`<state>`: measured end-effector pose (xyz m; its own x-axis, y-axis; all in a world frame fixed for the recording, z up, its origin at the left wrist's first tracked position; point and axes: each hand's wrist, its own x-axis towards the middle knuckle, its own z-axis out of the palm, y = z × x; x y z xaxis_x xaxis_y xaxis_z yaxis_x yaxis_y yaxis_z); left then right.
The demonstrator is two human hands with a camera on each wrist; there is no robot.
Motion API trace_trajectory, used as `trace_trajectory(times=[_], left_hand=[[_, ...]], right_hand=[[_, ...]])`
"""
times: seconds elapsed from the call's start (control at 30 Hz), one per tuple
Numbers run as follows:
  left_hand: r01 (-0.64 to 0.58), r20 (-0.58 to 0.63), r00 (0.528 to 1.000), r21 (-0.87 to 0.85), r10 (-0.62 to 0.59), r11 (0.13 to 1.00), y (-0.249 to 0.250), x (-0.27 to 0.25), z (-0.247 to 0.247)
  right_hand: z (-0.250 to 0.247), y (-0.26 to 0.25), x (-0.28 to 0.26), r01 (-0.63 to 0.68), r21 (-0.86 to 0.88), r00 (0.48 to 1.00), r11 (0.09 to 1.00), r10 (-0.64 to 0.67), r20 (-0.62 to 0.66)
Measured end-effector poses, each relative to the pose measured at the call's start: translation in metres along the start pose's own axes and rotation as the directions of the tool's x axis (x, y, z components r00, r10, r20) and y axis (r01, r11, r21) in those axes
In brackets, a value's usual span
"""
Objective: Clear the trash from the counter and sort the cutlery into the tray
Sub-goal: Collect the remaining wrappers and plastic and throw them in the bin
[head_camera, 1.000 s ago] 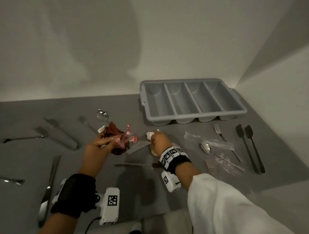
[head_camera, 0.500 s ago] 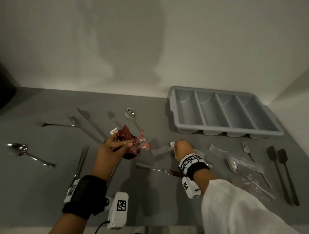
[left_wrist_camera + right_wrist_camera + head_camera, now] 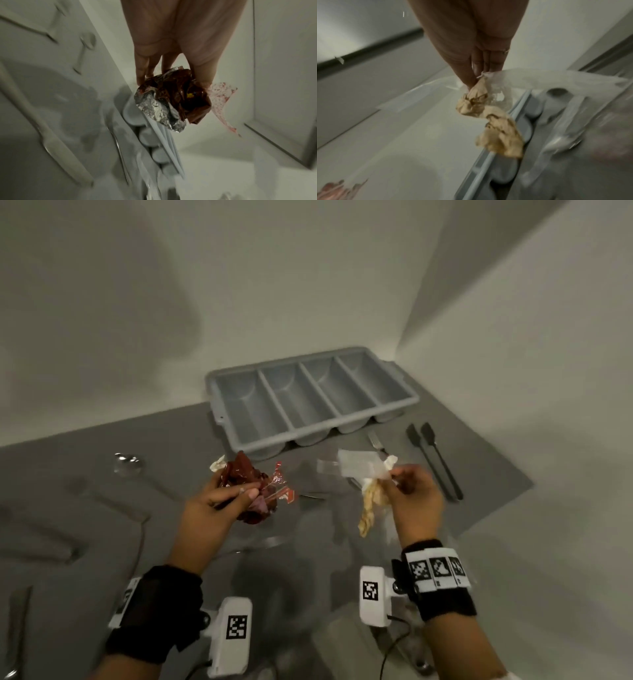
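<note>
Gathering trash: red wrapper (image 3: pixel 251 491) gripped by left hand (image 3: pixel 209 508), brown paper (image 3: pixel 370 508) pinched by right hand (image 3: pixel 416 498); tray (image 3: pixel 308 402) unfilled, cutlery unsorted.

Dim white walls (image 3: pixel 308 285) meet in a corner behind the grey counter (image 3: pixel 85 474).

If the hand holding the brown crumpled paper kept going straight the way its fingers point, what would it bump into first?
Probably the grey cutlery tray. In the right wrist view, the right hand points toward its near rim, with the brown paper and clear plastic wrapper dangling ahead. Depth is unclear, so that is a guess.
</note>
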<state>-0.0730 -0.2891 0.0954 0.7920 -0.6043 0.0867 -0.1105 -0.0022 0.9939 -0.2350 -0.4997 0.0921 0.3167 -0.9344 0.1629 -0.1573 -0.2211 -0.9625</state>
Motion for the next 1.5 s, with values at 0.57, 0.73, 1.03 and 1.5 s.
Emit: trace_trajectory(times=[0.57,0.73,1.03,1.5], left_hand=[[0.089,0.821,0.513,0.238,-0.25,0.967,-0.087,-0.12,0.36],[-0.022,0.822,0.343,0.491,-0.455,0.871,-0.169,-0.128,0.426],[-0.306,0.688,0.3,0.726,-0.661,0.617,-0.344,-0.122,0.533],[-0.297,0.592,0.145,0.791,-0.793,0.535,-0.652,-0.13,0.597]], right_hand=[[-0.355,0.17,-0.131,-0.583,-0.088,0.684,0.808,0.43,-0.589],[-0.378,0.231,-0.125,-0.651,0.011,0.566,0.759,0.496,-0.659],[-0.376,0.376,-0.111,-0.674,0.173,0.426,0.718,0.569,-0.703],[-0.36,0.585,-0.162,-0.679,0.254,0.337,0.689,0.6,-0.726]])
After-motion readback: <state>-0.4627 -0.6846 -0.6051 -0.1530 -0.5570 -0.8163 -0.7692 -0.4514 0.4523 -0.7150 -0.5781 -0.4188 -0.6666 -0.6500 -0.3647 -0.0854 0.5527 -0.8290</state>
